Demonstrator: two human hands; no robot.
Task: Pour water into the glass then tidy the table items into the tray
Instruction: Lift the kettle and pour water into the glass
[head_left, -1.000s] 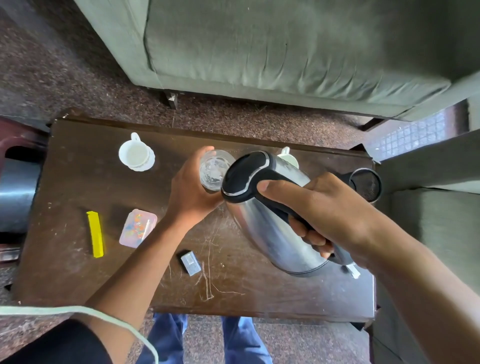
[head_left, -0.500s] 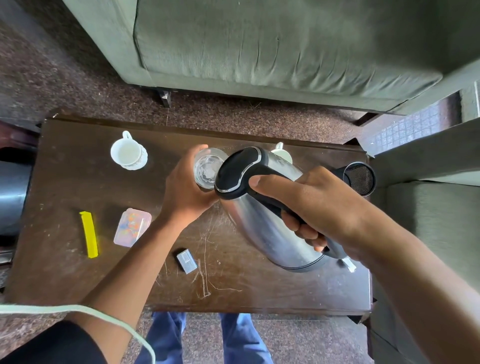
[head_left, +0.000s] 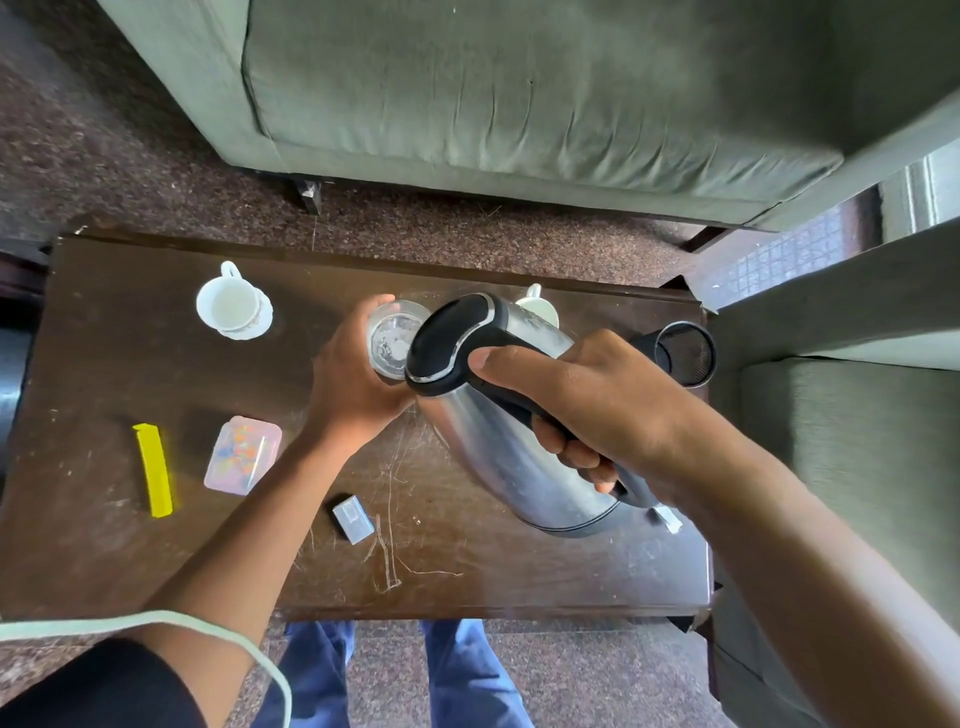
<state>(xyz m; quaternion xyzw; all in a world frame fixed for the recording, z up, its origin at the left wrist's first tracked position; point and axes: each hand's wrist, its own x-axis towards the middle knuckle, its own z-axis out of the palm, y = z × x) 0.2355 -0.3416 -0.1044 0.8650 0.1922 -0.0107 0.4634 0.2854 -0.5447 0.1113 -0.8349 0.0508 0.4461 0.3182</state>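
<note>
On the dark wooden table (head_left: 104, 545), a yellow clip (head_left: 154, 470) lies at the left, with a white cup (head_left: 228, 305) on its saucer (head_left: 258, 323) farther back. Just right of the clip sits a small pink plastic box (head_left: 242, 455). A little grey box (head_left: 353, 519) lies nearer the front edge. The left hand (head_left: 353, 387) wraps around the clear glass (head_left: 396, 338), which stands near the table's middle. The steel kettle (head_left: 519, 447) tilts with its black lid end over the glass, its handle gripped by the right hand (head_left: 597, 410). Behind it peeks a second white cup (head_left: 540, 307); a black mesh holder (head_left: 684, 353) stands at the right edge.
</note>
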